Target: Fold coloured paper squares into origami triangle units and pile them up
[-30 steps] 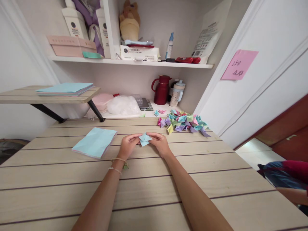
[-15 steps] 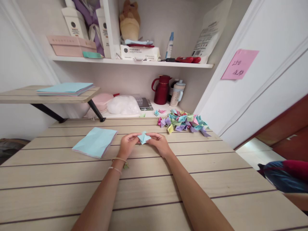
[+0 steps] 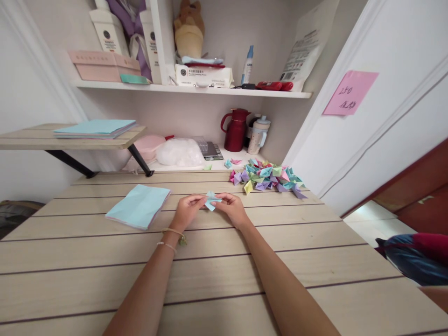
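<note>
You have a small blue folded paper (image 3: pixel 210 200) before you over the tabletop (image 3: pixel 210 275), its left side pinched in the fingers of your left hand (image 3: pixel 186 210), its right side in those of your right hand (image 3: pixel 234 210). The step in hand looks like shaping its folds; the next move seems to call for light, even pressure from both thumbs, lest a flap slip or crumple. With the paper as clock centre and 12 straight ahead, the pile of paper pieces (image 3: pixel 268 177) lies at 2, its yellow piece (image 3: pixel 248 187) near enough for your right hand to knock. A blue-topped paper stack (image 3: pixel 138 206) sits at 9, the raised stand (image 3: pixel 28 135) bearing more sheets (image 3: pixel 95 128) at 10.
</note>
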Available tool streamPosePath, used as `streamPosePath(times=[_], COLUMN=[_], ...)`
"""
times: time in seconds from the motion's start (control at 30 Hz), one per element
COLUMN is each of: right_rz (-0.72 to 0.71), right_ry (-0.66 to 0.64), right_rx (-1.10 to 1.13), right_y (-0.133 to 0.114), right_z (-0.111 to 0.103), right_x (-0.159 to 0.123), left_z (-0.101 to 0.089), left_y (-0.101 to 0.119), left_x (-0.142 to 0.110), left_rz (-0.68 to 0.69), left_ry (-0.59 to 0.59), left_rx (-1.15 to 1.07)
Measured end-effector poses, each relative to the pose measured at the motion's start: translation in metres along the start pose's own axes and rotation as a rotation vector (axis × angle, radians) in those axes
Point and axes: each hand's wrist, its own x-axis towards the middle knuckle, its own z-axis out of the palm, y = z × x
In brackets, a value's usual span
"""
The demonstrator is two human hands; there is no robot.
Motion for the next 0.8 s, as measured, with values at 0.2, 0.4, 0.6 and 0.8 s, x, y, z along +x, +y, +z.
streamPosePath(times=[0.2, 0.4, 0.6, 0.8], right_rz=[-0.035, -0.077, -0.030, -0.075], right_ry=[0.019, 0.006, -0.097, -0.091], right_rx=[-0.106, -0.100, -0.104, -0.183], right_y=[0.0005, 0.0038, 0.0034, 0.0023], right_z=[-0.0003, -0.0014, -0.0003, -0.0001], right_x=[0.0001, 0.0017, -0.0008, -0.0013], left_z=[-0.0012, -0.0004, -0.0005, -0.0016], left_y=[-0.0028, -0.0020, 0.0021, -0.0069], left_x=[0.0019, 0.0015, -0.0020, -0.0005], left_rz=[0.003, 0.028, -0.061, 0.005], left_ry=[0.002, 0.005, -0.030, -0.003], left_rx=[0.035, 0.036, -0.019, 0.089])
